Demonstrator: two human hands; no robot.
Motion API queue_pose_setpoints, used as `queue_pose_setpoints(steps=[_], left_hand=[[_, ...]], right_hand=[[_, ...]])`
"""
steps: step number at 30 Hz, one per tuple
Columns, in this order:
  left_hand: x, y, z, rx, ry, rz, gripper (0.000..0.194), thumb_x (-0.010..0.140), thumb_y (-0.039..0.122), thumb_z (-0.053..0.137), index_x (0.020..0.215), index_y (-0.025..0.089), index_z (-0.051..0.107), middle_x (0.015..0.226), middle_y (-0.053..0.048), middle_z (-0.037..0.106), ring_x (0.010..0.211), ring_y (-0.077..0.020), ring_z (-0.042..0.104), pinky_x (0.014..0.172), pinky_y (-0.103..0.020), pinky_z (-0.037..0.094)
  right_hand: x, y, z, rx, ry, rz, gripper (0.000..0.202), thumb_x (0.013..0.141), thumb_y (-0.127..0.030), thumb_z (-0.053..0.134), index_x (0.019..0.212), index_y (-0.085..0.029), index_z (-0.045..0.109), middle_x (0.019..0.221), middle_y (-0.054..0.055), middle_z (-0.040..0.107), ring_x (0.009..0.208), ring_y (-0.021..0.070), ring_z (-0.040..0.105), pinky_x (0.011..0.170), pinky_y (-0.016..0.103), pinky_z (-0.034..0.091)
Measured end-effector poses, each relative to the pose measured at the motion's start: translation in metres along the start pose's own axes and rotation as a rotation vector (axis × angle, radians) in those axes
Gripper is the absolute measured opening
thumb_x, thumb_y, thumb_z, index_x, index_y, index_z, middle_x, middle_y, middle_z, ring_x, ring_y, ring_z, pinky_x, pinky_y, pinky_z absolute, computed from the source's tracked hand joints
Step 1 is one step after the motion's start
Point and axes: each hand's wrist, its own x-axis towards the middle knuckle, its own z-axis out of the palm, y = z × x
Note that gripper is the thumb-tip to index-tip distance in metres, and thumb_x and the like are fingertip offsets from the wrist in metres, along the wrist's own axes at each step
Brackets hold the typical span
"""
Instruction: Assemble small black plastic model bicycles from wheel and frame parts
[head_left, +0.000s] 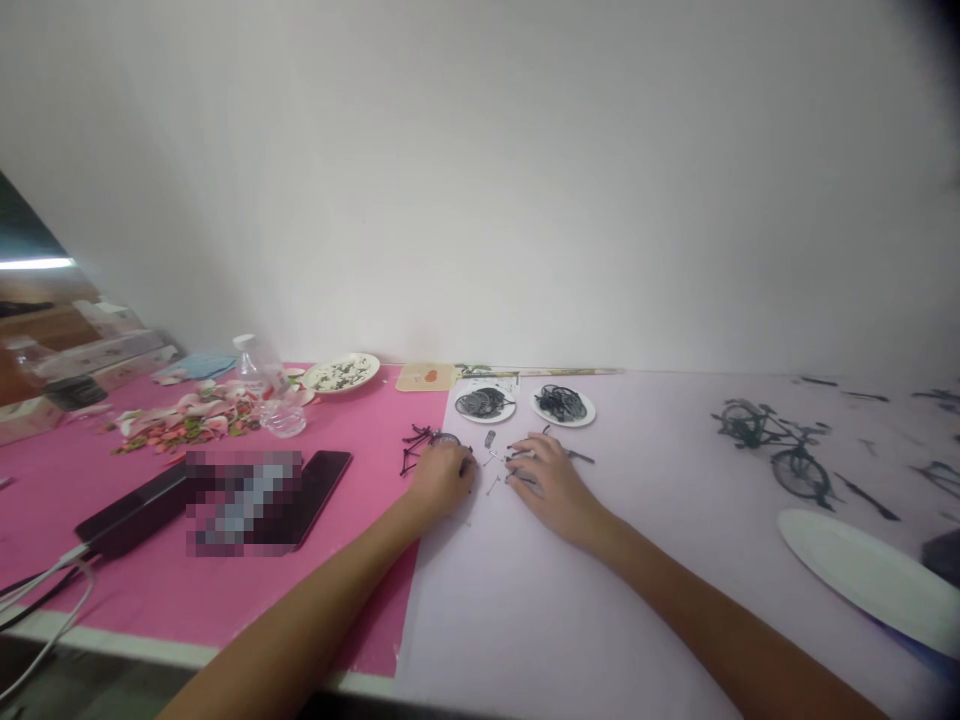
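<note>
Bicycle frame (415, 438), one, is set on the table (480, 610) just beyond the left hand (442, 476), whose fingers are curled, any grip untellable; assembly is judged part-done, at least three small parts (490, 438) being left loose beside the spread right hand (549, 480); two plates (588, 412) are heaped with black parts (562, 402); one bicycle (801, 472), seemingly assembled, is seen at right.

The left forearm (322, 588) and right forearm (701, 605) are angling inward; the left hand (442, 476) is curling, the right hand (553, 485) arching palm-down.
</note>
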Motion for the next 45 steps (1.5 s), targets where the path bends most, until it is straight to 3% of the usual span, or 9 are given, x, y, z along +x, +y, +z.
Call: queue_pose_setpoints(steps=[13, 17, 20, 23, 29, 37, 45], left_hand=[[0.001, -0.001, -0.003, -0.006, 0.002, 0.005, 0.018, 0.092, 0.022, 0.056, 0.091, 0.017, 0.074, 0.096, -0.013, 0.074, 0.095, -0.0273, 0.067, 0.083, -0.034, 0.047], [0.000, 0.003, -0.005, -0.359, 0.042, 0.025, 0.027, 0.097, 0.037, 0.056, 0.094, 0.017, 0.074, 0.086, -0.008, 0.072, 0.080, -0.0208, 0.064, 0.075, -0.031, 0.047], [-0.001, 0.011, -0.008, -0.748, -0.040, -0.057, 0.042, 0.094, 0.054, 0.060, 0.098, 0.014, 0.072, 0.066, 0.000, 0.060, 0.055, -0.0120, 0.048, 0.055, -0.023, 0.039], [-0.003, 0.021, -0.009, -0.951, -0.081, -0.093, 0.050, 0.088, 0.061, 0.067, 0.097, 0.012, 0.071, 0.058, 0.005, 0.047, 0.049, -0.0074, 0.035, 0.048, -0.020, 0.027], [-0.005, 0.028, -0.007, -0.987, -0.106, -0.065, 0.050, 0.086, 0.061, 0.069, 0.094, 0.012, 0.072, 0.066, 0.000, 0.053, 0.058, -0.0101, 0.042, 0.052, -0.021, 0.030], [-0.008, 0.032, -0.007, -1.043, -0.144, -0.093, 0.053, 0.084, 0.063, 0.070, 0.096, 0.012, 0.072, 0.072, -0.001, 0.057, 0.060, -0.0094, 0.040, 0.054, -0.021, 0.028], [-0.008, 0.034, -0.016, -1.086, -0.176, -0.089, 0.051, 0.086, 0.060, 0.070, 0.105, 0.013, 0.076, 0.077, -0.002, 0.058, 0.068, -0.0116, 0.045, 0.062, -0.023, 0.037]], right_hand=[[0.002, -0.007, -0.002, 0.067, 0.068, -0.031, 0.015, 0.097, -0.024, 0.062, 0.105, -0.026, 0.074, 0.128, 0.009, 0.063, 0.132, 0.0322, 0.047, 0.110, 0.057, 0.042], [0.005, -0.014, -0.008, 0.144, 0.112, -0.093, 0.016, 0.098, -0.023, 0.061, 0.110, -0.026, 0.072, 0.118, 0.009, 0.068, 0.123, 0.0296, 0.054, 0.106, 0.053, 0.046], [0.006, -0.020, -0.010, 0.223, 0.140, -0.133, 0.015, 0.099, -0.024, 0.060, 0.111, -0.026, 0.070, 0.106, 0.009, 0.072, 0.108, 0.0279, 0.062, 0.096, 0.048, 0.053], [0.004, -0.025, -0.010, 0.273, 0.175, -0.161, 0.012, 0.100, -0.024, 0.060, 0.107, -0.026, 0.069, 0.100, 0.007, 0.073, 0.099, 0.0260, 0.065, 0.091, 0.045, 0.055], [0.003, -0.028, -0.010, 0.296, 0.300, -0.163, 0.009, 0.100, -0.024, 0.062, 0.104, -0.027, 0.069, 0.096, 0.007, 0.072, 0.094, 0.0251, 0.066, 0.085, 0.043, 0.056], [0.004, -0.023, -0.012, 0.216, 0.306, -0.234, 0.013, 0.098, -0.020, 0.063, 0.106, -0.028, 0.070, 0.094, 0.006, 0.073, 0.091, 0.0250, 0.066, 0.082, 0.043, 0.056], [0.006, -0.022, -0.020, 0.053, 0.305, -0.304, 0.017, 0.098, -0.016, 0.061, 0.109, -0.027, 0.068, 0.098, 0.007, 0.072, 0.095, 0.0259, 0.063, 0.086, 0.043, 0.054]])
